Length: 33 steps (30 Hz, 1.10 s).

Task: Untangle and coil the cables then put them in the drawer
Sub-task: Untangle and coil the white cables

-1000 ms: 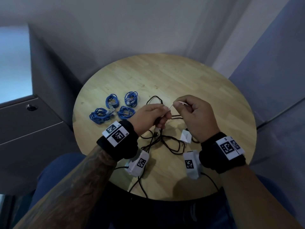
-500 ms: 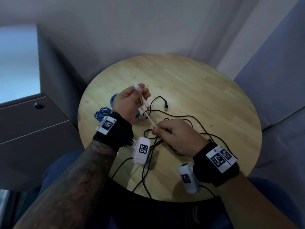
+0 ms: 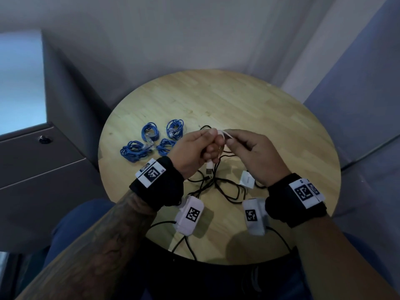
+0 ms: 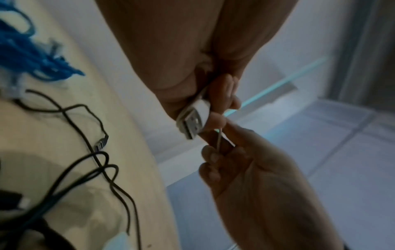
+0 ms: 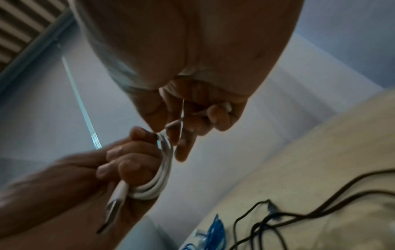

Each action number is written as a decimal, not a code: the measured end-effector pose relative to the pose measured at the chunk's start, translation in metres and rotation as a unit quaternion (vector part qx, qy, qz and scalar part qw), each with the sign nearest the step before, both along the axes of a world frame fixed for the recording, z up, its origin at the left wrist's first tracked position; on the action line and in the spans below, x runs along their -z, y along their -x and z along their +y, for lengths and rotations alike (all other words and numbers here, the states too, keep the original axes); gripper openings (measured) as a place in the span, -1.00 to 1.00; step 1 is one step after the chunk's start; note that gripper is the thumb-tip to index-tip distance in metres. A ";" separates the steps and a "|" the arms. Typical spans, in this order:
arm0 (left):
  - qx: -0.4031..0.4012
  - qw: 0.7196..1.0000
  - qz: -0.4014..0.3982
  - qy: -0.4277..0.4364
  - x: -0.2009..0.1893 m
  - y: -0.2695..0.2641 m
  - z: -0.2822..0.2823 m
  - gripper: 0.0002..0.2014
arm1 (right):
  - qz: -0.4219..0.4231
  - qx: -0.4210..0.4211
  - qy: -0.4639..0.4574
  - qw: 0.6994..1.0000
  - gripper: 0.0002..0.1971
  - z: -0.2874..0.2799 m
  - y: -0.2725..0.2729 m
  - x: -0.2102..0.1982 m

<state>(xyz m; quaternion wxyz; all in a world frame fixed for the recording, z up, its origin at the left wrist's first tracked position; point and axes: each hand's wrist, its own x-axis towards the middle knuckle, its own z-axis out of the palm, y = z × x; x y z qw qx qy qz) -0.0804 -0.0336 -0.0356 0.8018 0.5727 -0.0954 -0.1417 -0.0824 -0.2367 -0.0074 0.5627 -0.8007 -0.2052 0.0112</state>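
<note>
Hands (image 3: 195, 151) (image 3: 255, 156) both gripping white cable (image 5: 162, 169) above round wooden table (image 3: 249, 105), grey walls behind.

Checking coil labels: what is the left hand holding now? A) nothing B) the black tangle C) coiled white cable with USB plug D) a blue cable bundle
C: the left hand grips white cable loops, USB plug sticking out below the fingers.

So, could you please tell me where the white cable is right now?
The white cable is coiled in the left hand, held above the black cables at mid-table in the head view, its free end pinched by the right hand.
</note>
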 end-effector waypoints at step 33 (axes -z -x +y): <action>-0.125 0.992 0.000 0.017 0.020 -0.010 0.000 -0.92 | -0.076 0.047 0.128 0.988 -0.83 0.001 -0.006 0.024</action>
